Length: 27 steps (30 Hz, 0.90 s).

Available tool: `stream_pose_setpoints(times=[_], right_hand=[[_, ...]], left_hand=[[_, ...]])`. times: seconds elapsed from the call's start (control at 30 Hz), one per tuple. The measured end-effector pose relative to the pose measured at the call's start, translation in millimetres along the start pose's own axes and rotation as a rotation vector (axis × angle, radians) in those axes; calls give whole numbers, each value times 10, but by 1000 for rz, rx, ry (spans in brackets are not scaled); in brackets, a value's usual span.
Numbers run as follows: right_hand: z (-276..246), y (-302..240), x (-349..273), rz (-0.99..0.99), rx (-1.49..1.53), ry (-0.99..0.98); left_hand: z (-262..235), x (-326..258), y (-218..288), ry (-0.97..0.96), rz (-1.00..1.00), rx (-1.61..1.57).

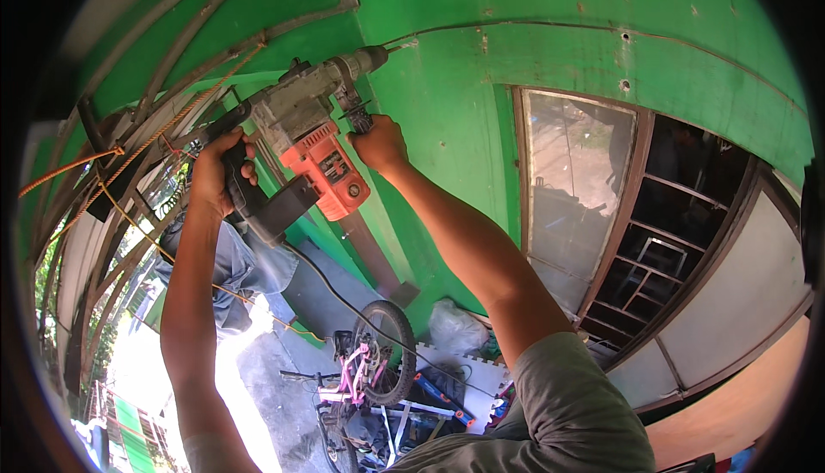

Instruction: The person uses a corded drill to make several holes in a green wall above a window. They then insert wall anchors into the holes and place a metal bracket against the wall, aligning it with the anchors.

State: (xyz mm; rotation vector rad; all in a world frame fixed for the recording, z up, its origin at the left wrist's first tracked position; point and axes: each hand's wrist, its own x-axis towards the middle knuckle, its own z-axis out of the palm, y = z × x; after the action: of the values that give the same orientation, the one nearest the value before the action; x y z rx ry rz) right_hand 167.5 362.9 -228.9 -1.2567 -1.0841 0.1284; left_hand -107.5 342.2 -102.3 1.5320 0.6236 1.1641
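A large rotary hammer drill [292,112] with a grey metal body and an orange motor housing is held up against a green wall [430,138]. My left hand [219,168] wraps round its black rear handle. The fingers of my right hand [381,142] are closed round the black side handle [355,116] near the chuck. From the chuck [369,59] a thin bit points right, its tip at or very near the wall; whether it has entered the wall I cannot tell. A black cord [331,288] hangs from the rear handle.
Orange rope [163,129] is strung across metal bars at the left. Below lie a pink bicycle [357,374] and a clear plastic bag [457,327]. A brown-framed window [580,164] is at right. Small holes [625,85] and a thin cable mark the upper wall.
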Motion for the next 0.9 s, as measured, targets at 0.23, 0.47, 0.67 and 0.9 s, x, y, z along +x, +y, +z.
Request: stream_pose_setpoints(times=[0.23,0.47,0.67,0.9], right_hand=[[215,-100,-214,-61,27,43],[42,-505,234,-158,-30,23],[-48,-780,704,-147,-59,40],[-132,-653,596,-53,-47,-75]], left_hand=[[-106,-278,198,-17,15,46],[-78,-178,468,14,85,4],[2,171,816,-7,156,40],[89,141,731,-6,82,39]])
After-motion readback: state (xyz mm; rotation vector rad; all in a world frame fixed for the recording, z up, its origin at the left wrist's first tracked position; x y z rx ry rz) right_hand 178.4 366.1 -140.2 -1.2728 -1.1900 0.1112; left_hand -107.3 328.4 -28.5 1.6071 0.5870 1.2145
